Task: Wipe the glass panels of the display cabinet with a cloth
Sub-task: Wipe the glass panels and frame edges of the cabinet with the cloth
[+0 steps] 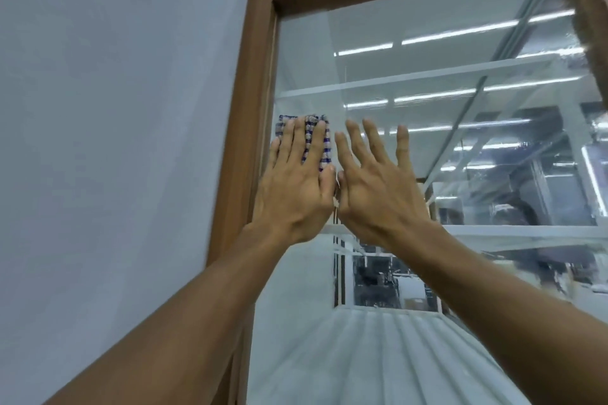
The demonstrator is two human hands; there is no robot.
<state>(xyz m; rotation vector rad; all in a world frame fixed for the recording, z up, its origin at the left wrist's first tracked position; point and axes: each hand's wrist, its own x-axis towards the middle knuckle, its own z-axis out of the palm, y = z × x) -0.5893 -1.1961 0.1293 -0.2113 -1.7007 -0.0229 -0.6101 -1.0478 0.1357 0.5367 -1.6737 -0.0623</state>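
- Overall, the display cabinet (250,108) fills the view, a tall brown wooden frame beside a pale wall. It looks heavy and fixed, so it should not shift under a wipe.
- The glass panel (427,43) is set in that frame, with glass shelves behind it. It is stiff, smooth and slippery, and likely fragile, so it wants flat, even pressure rather than a hard push at one spot.
- The left hand (296,187) lies flat with straight fingers, pressing on the glass close to the frame's left edge.
- The right hand (378,194) is just beside it, fingers straight and spread, holding nothing. I cannot tell whether it touches the glass.
- The cloth (309,138), blue-and-white checked, is pinned under the left palm and fingers. It is soft, light and limp, and it will probably bunch or slip unless the whole palm stays over its middle.
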